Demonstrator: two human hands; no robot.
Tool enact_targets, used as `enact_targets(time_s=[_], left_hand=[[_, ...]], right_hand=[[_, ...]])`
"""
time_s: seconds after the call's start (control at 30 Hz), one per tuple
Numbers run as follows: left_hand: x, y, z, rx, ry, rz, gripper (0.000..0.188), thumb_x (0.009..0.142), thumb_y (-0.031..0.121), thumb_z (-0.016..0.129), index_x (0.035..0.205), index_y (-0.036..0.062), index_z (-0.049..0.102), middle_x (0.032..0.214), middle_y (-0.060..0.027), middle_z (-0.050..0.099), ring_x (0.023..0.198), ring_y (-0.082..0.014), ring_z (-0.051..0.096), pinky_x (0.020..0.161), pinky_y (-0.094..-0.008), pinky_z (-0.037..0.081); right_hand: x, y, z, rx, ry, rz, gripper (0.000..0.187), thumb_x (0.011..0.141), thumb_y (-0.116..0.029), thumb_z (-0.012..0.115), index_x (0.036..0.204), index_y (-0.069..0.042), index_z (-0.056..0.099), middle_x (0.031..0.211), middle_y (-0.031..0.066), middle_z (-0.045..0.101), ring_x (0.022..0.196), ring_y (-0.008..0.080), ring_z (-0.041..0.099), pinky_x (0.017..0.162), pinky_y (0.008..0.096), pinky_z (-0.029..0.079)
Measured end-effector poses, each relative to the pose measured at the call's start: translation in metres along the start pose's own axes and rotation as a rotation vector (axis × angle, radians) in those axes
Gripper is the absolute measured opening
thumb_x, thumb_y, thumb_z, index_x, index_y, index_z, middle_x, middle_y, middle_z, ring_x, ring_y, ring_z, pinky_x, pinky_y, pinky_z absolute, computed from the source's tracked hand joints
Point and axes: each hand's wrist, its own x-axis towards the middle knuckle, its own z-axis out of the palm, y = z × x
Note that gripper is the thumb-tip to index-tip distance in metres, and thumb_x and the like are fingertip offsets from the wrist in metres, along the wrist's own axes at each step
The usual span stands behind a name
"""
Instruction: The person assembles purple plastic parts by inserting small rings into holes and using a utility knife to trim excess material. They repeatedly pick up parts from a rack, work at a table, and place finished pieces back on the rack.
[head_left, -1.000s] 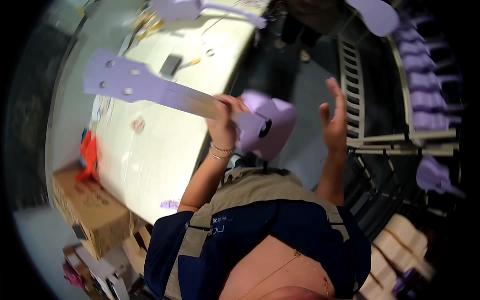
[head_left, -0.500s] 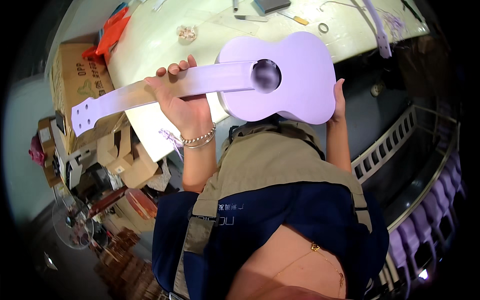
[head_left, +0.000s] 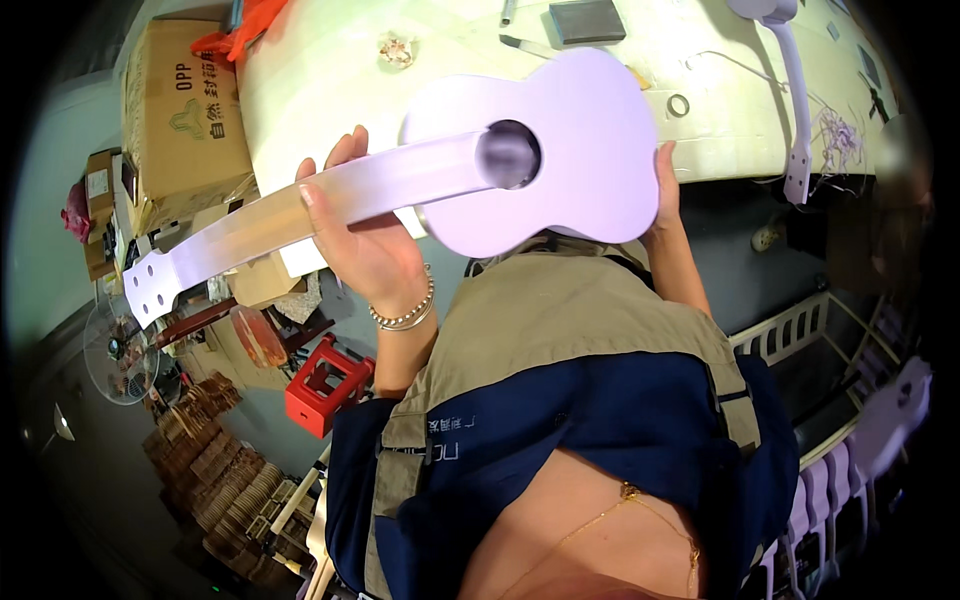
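Observation:
A pale purple ukulele body with neck [head_left: 585, 150], without strings, lies across my two hands in front of my apron. My left hand [head_left: 370, 250] wraps the neck from below, its thumb on the near side and fingertips showing past the far edge. A bare, tan patch shows along the neck there. The headstock, with several peg holes, points to the lower left. At the body's rounded right end, my right hand [head_left: 667, 200] grips the edge; its thumb shows and the other fingers are hidden beneath.
Beyond is a pale worktable [head_left: 450, 40] with a dark block [head_left: 587, 21], a tape ring [head_left: 678, 105] and another purple ukulele [head_left: 795, 110]. Left stand a cardboard box [head_left: 190, 110], a red stool [head_left: 327, 385] and a fan [head_left: 120, 350]. More purple ukuleles [head_left: 825, 490] hang at lower right.
The view has turned, bringing the red stool and more of the second ukulele into sight. The held ukulele has shifted slightly left, its headstock lower. Both hands keep their hold.

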Motion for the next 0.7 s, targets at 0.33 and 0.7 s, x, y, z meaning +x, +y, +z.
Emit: enact_targets(time_s=[0.33,0.7], left_hand=[[0.032,-0.015,-0.052,-0.023,0.08,-0.067,0.034,0.091,0.026,0.043,0.114,0.0015,0.039,0.116,-0.0178,0.047,0.111,-0.0321,0.045,0.096,-0.0463,0.038],[0.031,0.01,-0.047,-0.001,-0.052,-0.117,0.044,0.09,0.035,0.041,0.118,0.0009,0.039,0.121,-0.0226,0.045,0.113,-0.0342,0.044,0.098,-0.0452,0.034]], right_hand=[[0.005,-0.007,0.04,-0.132,-0.117,-0.057,0.081,0.086,-0.062,0.01,0.134,0.001,0.025,0.131,0.0149,0.039,0.12,0.024,0.04,0.099,0.0355,0.034],[-0.011,-0.014,0.043,-0.184,-0.096,0.032,0.083,0.085,-0.064,0.008,0.132,0.002,0.029,0.13,0.0171,0.04,0.119,0.0246,0.041,0.098,0.0353,0.035]])
